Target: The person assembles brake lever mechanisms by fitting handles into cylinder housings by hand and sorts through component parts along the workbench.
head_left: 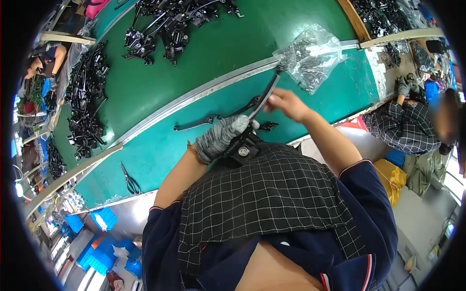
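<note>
My left hand (221,137), in a grey knit glove, is closed around a black brake lever assembly (244,149). The assembly's long lever (267,92) points up and to the right, away from my body. Just right of that lever is my bare right hand (290,105), its thumb and fingers pinched together; anything between them is too small or hidden to make out. Beyond the glove, a loose black lever (194,123) lies on the green table (150,155), with another dark lever (246,107) partly behind the held one. A small black part (268,126) sits under my right wrist.
A metal rail (194,92) crosses the table. Past it are piled lever assemblies (167,24), with another heap (87,104) at left. A clear plastic bag of small parts (313,56) rests on the rail. Black scissors (130,183) lie at left. Co-workers (405,126) sit on both sides.
</note>
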The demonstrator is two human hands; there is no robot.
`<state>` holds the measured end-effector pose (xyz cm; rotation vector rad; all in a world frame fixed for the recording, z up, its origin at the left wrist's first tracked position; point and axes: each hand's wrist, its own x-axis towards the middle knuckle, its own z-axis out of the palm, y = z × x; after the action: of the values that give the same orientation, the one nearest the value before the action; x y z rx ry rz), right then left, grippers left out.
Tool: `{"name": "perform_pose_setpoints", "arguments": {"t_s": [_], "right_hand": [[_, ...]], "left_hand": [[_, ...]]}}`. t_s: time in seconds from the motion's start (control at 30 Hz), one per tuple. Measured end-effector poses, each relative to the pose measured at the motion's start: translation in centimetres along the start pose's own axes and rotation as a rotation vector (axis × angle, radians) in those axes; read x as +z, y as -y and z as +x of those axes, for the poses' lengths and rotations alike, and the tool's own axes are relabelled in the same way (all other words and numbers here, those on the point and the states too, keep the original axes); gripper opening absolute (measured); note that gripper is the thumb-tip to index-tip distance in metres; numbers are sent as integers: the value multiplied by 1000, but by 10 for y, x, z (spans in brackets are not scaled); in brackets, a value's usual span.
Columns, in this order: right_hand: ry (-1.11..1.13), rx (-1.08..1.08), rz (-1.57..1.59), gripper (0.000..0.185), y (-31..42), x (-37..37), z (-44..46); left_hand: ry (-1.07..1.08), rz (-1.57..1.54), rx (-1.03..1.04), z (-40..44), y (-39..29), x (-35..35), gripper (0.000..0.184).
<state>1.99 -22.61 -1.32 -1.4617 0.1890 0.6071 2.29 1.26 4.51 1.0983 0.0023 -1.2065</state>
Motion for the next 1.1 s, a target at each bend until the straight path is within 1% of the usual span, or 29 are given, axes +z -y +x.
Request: {"name": "perform_pose_setpoints", "arguments": {"t_s": [0.03,0.1,0.17,0.2,0.3,0.33,0.4,0.43,0.47,0.5,0.6,0.7,0.77,0.83,0.87,0.93,1.0,1.03,1.07,1.1], "right_hand": [[-213,-125,-449,20,-17,-18,19],[-577,-410,-1249,15,-33,-52,43],[-529,-525,-1531,18,-29,-79,58],[-512,-525,-1526,18,-27,-82,63],[-448,-694,-1445,14,-16,-77,80],[-424,-706,-1436,14,-14,-66,81],[-225,-370,-811,10,7,-16,59],[-155,-497,-756,10,26,5,49],[-89,-623,-698,10,41,21,41],[-82,-629,-699,10,47,31,38],[-97,-847,-729,15,56,49,29],[-77,-913,-815,18,55,55,19],[-80,-977,-870,20,57,58,13],[45,-949,-836,22,61,60,3],[107,-926,-819,22,63,61,0],[134,-970,-824,25,67,63,-6],[211,-1008,-800,30,70,65,-12],[207,-1016,-812,30,74,66,-14],[154,-1046,-859,32,80,67,-14],[101,-1073,-905,35,87,67,-14]], "left_hand": [[-46,-15,50,4,1,-5,44],[-79,-42,36,10,7,-18,45],[-128,-90,23,14,11,-29,48],[-140,-99,18,17,10,-32,48],[-112,-318,1,28,3,-38,46],[-133,-330,5,30,-1,-39,46],[-264,-356,62,36,-8,-38,45],[-322,-362,92,38,-11,-39,45],[-330,-365,97,39,-11,-40,45],[-323,-352,93,39,-11,-42,45],[-301,-323,95,33,-11,-41,44],[-203,-214,116,20,-16,-36,41],[-176,-154,155,14,-7,-34,40],[-143,-78,206,8,-3,-31,38],[-95,-102,188,4,-1,-26,36],[-40,-119,181,1,1,-22,33],[75,47,166,0,3,-20,32],[130,130,157,0,4,-19,34],[136,138,167,0,7,-19,34],[157,107,121,0,10,-20,33]]}}
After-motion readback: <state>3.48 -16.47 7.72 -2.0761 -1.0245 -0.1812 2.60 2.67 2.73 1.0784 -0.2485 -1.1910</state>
